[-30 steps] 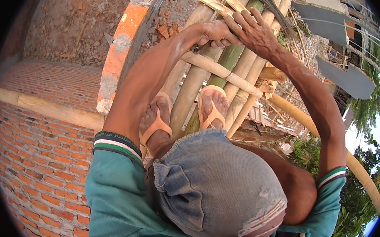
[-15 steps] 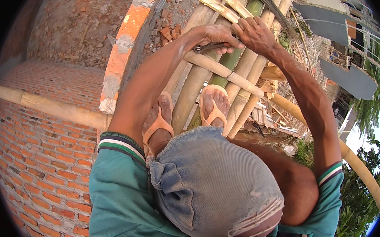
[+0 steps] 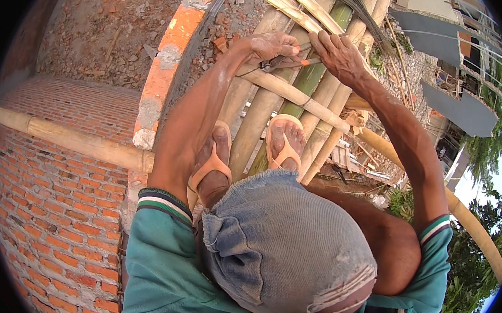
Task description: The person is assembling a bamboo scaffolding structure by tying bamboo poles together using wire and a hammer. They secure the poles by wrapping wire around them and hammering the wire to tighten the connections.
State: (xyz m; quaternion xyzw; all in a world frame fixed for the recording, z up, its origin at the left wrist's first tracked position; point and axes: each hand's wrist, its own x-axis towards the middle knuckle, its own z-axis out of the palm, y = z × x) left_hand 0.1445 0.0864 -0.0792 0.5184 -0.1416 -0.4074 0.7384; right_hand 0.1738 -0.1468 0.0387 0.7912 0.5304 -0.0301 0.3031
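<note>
Dark pincers (image 3: 284, 64) with an orange band on one handle lie across the bamboo, their jaws at the end of a bamboo crosspiece (image 3: 284, 88). My right hand (image 3: 340, 57) is closed around the handle ends, and the handles are spread apart. Just above the jaws, my left hand (image 3: 269, 46) has thumb and fingers pinched together; what they hold is too small to make out. Beneath both hands run several long bamboo poles (image 3: 260, 121), one of them green (image 3: 310, 82). A thin tie wraps the crosspiece where it crosses the green pole.
A bundle of dark wire (image 3: 357, 6) and split bamboo strips (image 3: 293, 8) lie beyond my hands. My sandalled feet (image 3: 285, 142) stand on the poles. To the left rises a brick wall edge (image 3: 164, 75); rubble and a brick surface (image 3: 63, 216) lie past it.
My hands have drawn apart, the left moving slightly left and the right slightly right. The pincers' handles have spread and now show between the hands.
</note>
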